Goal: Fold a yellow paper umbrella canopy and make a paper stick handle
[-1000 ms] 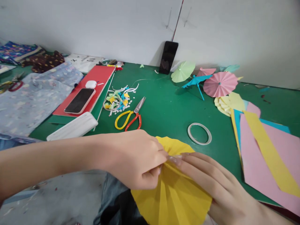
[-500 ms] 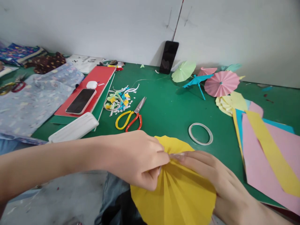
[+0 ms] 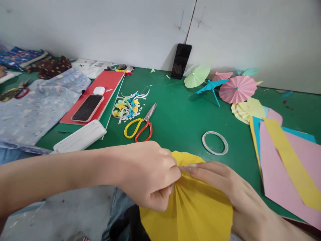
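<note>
Our left hand point(image 3: 150, 175) has sunk slightly since the frame half a second ago, and the top edge of the yellow paper disc point(image 3: 188, 214) has dipped with it; our right hand point(image 3: 243, 197) has hardly shifted. From the head camera, our only view, we see the disc in front of us, held over our lap and just off the near edge of the green table point(image 3: 173, 113), with its folds fanning out from the middle. Our left fingers are curled closed on it beside that centre, though the tips are hidden. Our right fingers lie stretched across its upper face, tips meeting the left ones; with the thumb out of sight below, we cannot tell whether that hand pinches.

We judge the paper to be very light and fairly crisp along its creases but limp towards the rim, so it should bend or tear easily if we tug. It does not look slippery. Our best hold is probably at the gathered centre, where the folds stack and stiffen; squeezing the broad outer part could flatten the pleats or leave stray creases.
</note>
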Demonstrator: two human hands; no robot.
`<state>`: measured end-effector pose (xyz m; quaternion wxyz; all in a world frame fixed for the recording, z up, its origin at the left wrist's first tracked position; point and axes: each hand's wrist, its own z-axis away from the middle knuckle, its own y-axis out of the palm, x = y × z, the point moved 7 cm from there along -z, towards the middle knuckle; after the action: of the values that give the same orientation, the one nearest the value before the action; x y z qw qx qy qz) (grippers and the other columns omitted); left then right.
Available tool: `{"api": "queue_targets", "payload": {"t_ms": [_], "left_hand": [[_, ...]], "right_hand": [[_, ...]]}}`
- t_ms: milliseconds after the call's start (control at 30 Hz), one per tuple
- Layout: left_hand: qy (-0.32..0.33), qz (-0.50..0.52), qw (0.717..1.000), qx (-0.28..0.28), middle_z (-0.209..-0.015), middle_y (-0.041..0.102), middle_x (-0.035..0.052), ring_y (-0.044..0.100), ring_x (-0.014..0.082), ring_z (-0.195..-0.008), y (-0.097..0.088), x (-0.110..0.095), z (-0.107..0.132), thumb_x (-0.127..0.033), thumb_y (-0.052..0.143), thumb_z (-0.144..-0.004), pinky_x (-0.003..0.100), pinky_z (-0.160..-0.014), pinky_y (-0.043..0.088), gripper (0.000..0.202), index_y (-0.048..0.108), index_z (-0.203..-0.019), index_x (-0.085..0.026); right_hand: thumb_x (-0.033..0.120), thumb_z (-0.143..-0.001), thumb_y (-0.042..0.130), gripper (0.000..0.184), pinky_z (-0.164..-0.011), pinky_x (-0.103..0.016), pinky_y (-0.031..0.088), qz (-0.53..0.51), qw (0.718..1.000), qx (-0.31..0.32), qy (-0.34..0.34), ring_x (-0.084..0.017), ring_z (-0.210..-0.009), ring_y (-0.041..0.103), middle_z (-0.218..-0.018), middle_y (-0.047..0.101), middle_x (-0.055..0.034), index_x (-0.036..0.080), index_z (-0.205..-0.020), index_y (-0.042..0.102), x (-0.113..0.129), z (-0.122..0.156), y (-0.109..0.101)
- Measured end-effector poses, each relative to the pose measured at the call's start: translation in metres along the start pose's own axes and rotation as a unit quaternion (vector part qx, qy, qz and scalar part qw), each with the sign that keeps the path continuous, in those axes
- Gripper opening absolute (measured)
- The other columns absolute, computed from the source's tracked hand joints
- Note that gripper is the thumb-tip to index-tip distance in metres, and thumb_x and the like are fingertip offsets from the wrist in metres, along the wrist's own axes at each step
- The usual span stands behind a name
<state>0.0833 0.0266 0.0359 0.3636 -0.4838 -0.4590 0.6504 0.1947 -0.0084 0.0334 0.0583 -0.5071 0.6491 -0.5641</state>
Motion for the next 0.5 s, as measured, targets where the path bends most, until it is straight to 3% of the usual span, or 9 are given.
{"api": "queue_targets", "payload": {"t_ms": [500], "left_hand": [[0.027, -0.050, 0.998, 0.009, -0.067, 0.064, 0.0030, 0.055, 0.0181, -0.055, 0.0008, -0.0057, 0.0006, -0.020, 0.055, -0.074, 0.033, -0.046, 0.039, 0.008, 0.062, -0.073, -0.016]], "right_hand": [[-0.001, -0.073, 0.043, 0.059, -0.099, -0.019, 0.043, -0.047, 0.999, 0.000, 0.020, -0.013, -0.111, 0.058, -0.117, 0.062, -0.0056, 0.019, -0.128, 0.042, -0.0044, -0.0009, 0.0003]]}}
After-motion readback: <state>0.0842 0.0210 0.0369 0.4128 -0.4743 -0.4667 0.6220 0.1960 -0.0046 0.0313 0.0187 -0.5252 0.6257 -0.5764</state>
